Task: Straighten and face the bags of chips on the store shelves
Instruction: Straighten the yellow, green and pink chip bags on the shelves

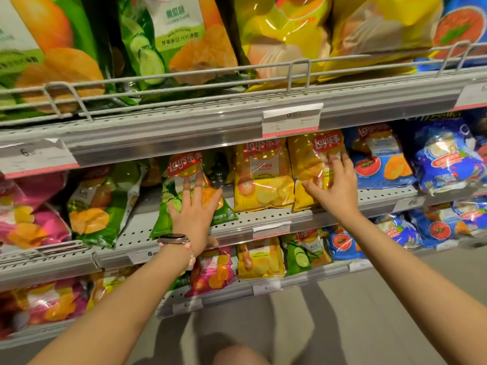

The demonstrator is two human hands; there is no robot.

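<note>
On the middle shelf (184,227), my left hand (193,212) lies flat with spread fingers on the front of a green cucumber chip bag (181,175), which stands at the shelf's front edge, slightly tilted. My right hand (334,184) rests with spread, straight fingers on a yellow chip bag (307,167). A second yellow bag (263,175) stands upright between the two hands. Another green bag (100,204) leans at the left, apart from the first.
Pink bags (29,212) lie at the far left, blue tomato bags (379,159) at the right. The top shelf holds large green and yellow bags behind a wire rail (297,72). Lower shelves (263,285) hold small mixed bags. Grey floor below.
</note>
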